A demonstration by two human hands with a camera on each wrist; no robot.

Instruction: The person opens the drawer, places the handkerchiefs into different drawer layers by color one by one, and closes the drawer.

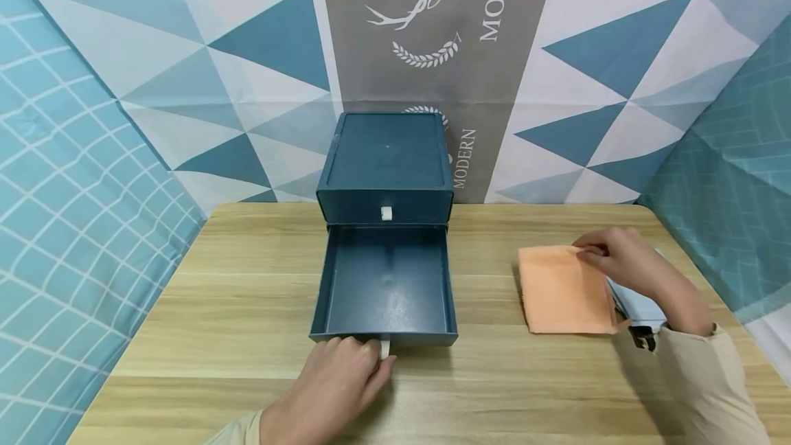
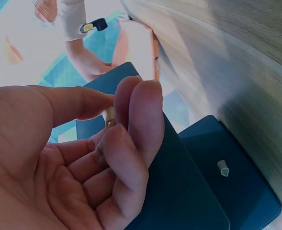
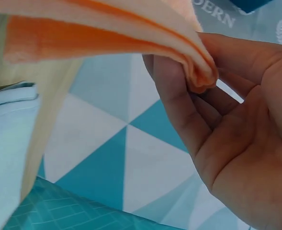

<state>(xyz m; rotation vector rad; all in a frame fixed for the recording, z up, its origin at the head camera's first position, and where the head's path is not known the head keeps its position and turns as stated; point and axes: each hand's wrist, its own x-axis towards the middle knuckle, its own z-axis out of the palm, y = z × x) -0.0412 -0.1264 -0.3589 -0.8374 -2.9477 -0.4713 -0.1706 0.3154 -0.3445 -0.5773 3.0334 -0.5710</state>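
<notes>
A dark blue two-drawer box (image 1: 389, 150) stands on the table, its lower drawer (image 1: 389, 287) pulled out with nothing inside. My left hand (image 1: 336, 383) pinches the small white knob (image 1: 385, 349) on that drawer's front. In the left wrist view the thumb and fingertips close on the knob (image 2: 109, 115). To the right, my right hand (image 1: 627, 263) holds a folded orange towel (image 1: 565, 290) by its far right corner. The right wrist view shows the towel's layers (image 3: 193, 62) pinched between thumb and fingers, raised above a light blue item.
The light blue folded item (image 1: 639, 304) lies on the table under and beside my right forearm. The upper drawer's white knob (image 1: 386, 213) shows on its shut front. Patterned cloth walls (image 1: 266, 88) surround the wooden table (image 1: 235, 321) at the back and sides.
</notes>
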